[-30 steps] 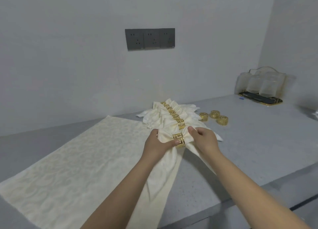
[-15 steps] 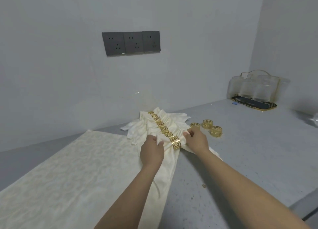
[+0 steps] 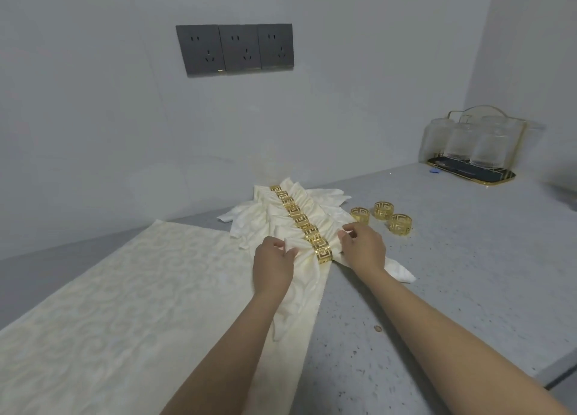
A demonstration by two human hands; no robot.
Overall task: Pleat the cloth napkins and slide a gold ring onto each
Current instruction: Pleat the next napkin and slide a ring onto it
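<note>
A row of several cream pleated napkins (image 3: 281, 214) lies on the grey counter, each cinched by a gold ring. The nearest napkin (image 3: 304, 277) wears the front gold ring (image 3: 323, 251). My left hand (image 3: 274, 264) pinches that napkin's cloth just left of the ring. On the ring's other side, my right hand (image 3: 363, 247) holds the cloth with curled fingers. Three loose gold rings (image 3: 382, 210) stand on the counter to the right of the row.
A large flat cream cloth (image 3: 118, 314) covers the counter's left part. A gold-rimmed tray with several glass tumblers (image 3: 468, 147) stands at the back right. Three dark wall sockets (image 3: 234, 49) sit above. The counter's front edge (image 3: 559, 374) runs at lower right.
Both hands carried the ringed napkin forward and set it at the near end of the row. The left hand slid off the ring onto the cloth beside it.
</note>
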